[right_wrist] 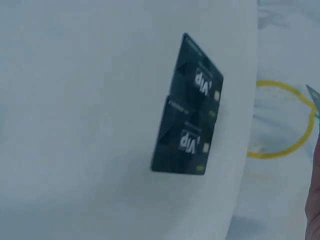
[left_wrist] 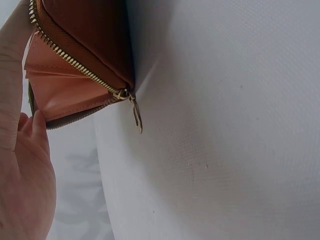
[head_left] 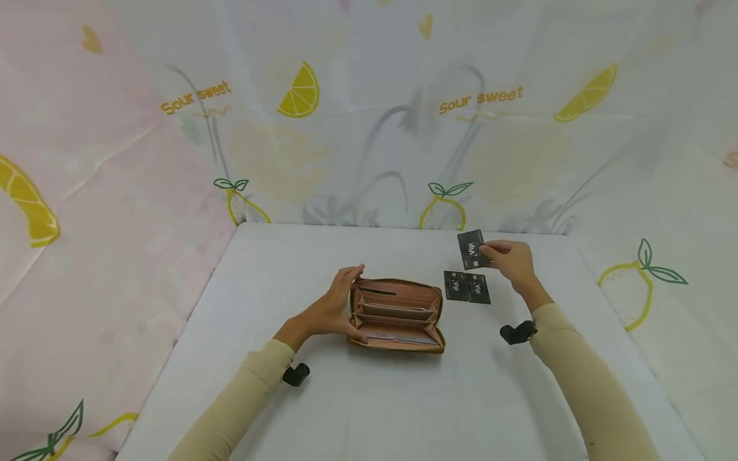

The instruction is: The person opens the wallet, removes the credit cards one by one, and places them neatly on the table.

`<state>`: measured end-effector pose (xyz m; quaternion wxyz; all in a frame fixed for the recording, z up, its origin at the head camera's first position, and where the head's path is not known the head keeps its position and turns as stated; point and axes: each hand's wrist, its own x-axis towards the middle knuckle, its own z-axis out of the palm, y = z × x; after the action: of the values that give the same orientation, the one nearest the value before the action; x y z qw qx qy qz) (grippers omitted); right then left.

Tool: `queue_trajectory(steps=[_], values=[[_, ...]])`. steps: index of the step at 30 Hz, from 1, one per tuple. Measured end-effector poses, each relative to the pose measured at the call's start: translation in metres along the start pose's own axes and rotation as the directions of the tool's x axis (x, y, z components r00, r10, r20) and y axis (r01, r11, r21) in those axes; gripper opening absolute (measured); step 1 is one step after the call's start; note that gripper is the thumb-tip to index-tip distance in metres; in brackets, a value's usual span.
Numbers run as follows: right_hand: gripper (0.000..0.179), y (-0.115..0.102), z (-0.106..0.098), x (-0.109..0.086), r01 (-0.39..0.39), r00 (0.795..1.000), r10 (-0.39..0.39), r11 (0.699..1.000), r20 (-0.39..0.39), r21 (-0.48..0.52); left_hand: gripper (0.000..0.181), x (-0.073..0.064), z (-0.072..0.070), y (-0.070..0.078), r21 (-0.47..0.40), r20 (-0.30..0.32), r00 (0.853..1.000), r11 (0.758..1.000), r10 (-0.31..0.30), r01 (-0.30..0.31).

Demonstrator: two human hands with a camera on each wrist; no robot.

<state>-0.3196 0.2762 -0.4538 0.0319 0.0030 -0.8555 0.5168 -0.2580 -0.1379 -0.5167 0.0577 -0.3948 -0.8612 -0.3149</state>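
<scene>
Soft light, faint shadows, slight blur

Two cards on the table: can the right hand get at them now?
Probably yes: nothing covers the two cards, and the right hand is close by, though it pinches a third card.

An unzipped brown wallet (head_left: 398, 313) gapes beside two flat black Vip cards (head_left: 459, 287), a third card (head_left: 471, 250) beyond.

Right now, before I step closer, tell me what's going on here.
A person is working with an open zip wallet and some dark cards. The left-hand grip holds the wallet at its left end. The right-hand grip pinches at least one Vip card, just beyond two others lying close together on the white table.
</scene>
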Motion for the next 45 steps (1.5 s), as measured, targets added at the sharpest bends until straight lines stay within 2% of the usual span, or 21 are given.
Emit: queue_trajectory(steps=[9, 15, 22, 27, 32, 36, 45], values=[[0.045, 0.042, -0.026, -0.013, -0.126, 0.990, 0.124, 0.992, -0.072, -0.027, 0.146, 0.000, -0.001, 0.000, 0.007, -0.007, 1.000, 1.000, 0.010, -0.010], [0.045, 0.062, -0.035, -0.021, -0.222, 0.975, 0.220, 0.974, -0.044, -0.042, 0.146, 0.000, -0.002, 0.001, 0.012, -0.012, 1.000, 1.000, 0.011, -0.011], [0.046, 0.078, -0.038, -0.025, -0.288, 0.958, 0.285, 0.950, -0.038, -0.120, 0.144, -0.001, -0.001, 0.000, 0.009, -0.010, 1.000, 1.000, 0.002, -0.002], [0.046, 0.084, -0.035, -0.027, -0.322, 0.947, 0.321, 0.937, -0.027, -0.134, 0.142, 0.000, -0.001, 0.000, 0.006, 0.009, 1.000, 1.000, -0.005, 0.005], [0.045, 0.090, -0.032, -0.028, -0.348, 0.937, 0.346, 0.929, -0.040, -0.122, 0.139, -0.002, -0.003, 0.003, -0.041, 0.043, 0.998, 0.998, -0.045, 0.047], [0.044, 0.090, -0.028, -0.027, -0.355, 0.935, 0.350, 0.924, -0.054, -0.144, 0.142, -0.002, -0.004, 0.004, -0.027, 0.047, 0.998, 0.999, -0.045, 0.047], [0.040, 0.087, -0.023, -0.027, -0.293, 0.956, 0.281, 0.921, -0.083, -0.256, 0.148, -0.003, -0.003, 0.008, -0.004, 0.047, 0.998, 0.999, -0.032, 0.032]])
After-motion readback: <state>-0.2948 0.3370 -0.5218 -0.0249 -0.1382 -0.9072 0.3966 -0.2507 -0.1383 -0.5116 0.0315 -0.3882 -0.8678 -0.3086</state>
